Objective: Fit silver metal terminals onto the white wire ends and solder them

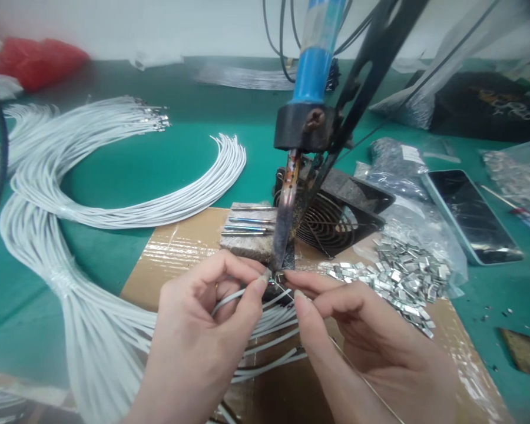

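Note:
My left hand (pixel 207 335) pinches the end of a white cable (pixel 228 299) between thumb and index finger, right below the soldering iron's tip. A small metal part seems to sit at that cable end, mostly hidden by my fingertips. Between the thumb and fingers of my right hand (pixel 371 338) runs a thin solder wire (pixel 365 380), its front end reaching toward the cable end. The soldering iron (pixel 310 76), blue-handled, is clamped tip-down on a black stand arm (pixel 371 65). Whether tip and cable touch, I cannot tell.
Bundled white cables (pixel 62 282) curve across the left. Behind the tip are a grooved block (pixel 247 227) and a black fan (pixel 335 218). Loose metal connectors (pixel 406 277) lie on the cardboard (pixel 168 253) at right, near a phone (pixel 472 215) and plastic bags (pixel 397 159).

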`<action>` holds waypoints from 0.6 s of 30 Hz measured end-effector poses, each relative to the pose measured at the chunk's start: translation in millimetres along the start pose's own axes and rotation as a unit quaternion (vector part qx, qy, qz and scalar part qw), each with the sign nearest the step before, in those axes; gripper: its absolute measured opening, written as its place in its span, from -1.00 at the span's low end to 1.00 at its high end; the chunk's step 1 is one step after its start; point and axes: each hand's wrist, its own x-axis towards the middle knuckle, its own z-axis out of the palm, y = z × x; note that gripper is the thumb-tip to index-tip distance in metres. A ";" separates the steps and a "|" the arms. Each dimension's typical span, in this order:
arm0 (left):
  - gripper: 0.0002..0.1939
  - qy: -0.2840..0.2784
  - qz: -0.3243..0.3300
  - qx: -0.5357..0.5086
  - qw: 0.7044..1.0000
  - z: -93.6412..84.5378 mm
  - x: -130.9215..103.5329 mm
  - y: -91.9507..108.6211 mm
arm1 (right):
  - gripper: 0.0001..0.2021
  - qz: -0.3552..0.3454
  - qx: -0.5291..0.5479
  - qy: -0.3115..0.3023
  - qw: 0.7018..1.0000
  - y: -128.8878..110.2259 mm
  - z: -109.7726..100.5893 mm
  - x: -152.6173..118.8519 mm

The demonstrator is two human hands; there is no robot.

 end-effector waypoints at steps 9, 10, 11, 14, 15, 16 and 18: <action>-0.90 0.053 -0.032 0.008 0.998 8.5 -7.3 6.4 | -0.75 -0.009 -0.014 -0.012 1.000 1.5 -1.7 0.2; -0.90 0.052 -0.035 0.004 0.998 9.2 -7.9 7.2 | -0.75 -0.004 -0.013 -0.008 1.000 1.3 -1.6 0.2; -0.90 0.051 -0.037 0.000 0.998 9.7 -8.2 7.8 | -0.76 -0.001 -0.012 -0.004 1.000 1.0 -1.3 0.1; -0.89 0.054 -0.034 -0.010 0.998 10.4 -7.4 6.9 | -0.76 0.001 -0.017 0.004 1.000 0.3 -0.7 0.1; -0.90 0.051 -0.027 -0.014 0.998 10.3 -6.6 5.5 | -0.76 -0.003 -0.018 0.002 1.000 0.4 -0.6 0.2; -0.90 0.046 -0.014 -0.018 0.999 9.8 -5.6 3.6 | -0.77 -0.008 -0.018 0.000 1.000 0.6 -0.7 0.3; -0.90 0.035 0.009 -0.020 0.999 8.1 -3.5 -0.5 | -0.77 -0.014 -0.019 -0.003 1.000 1.4 -1.0 0.4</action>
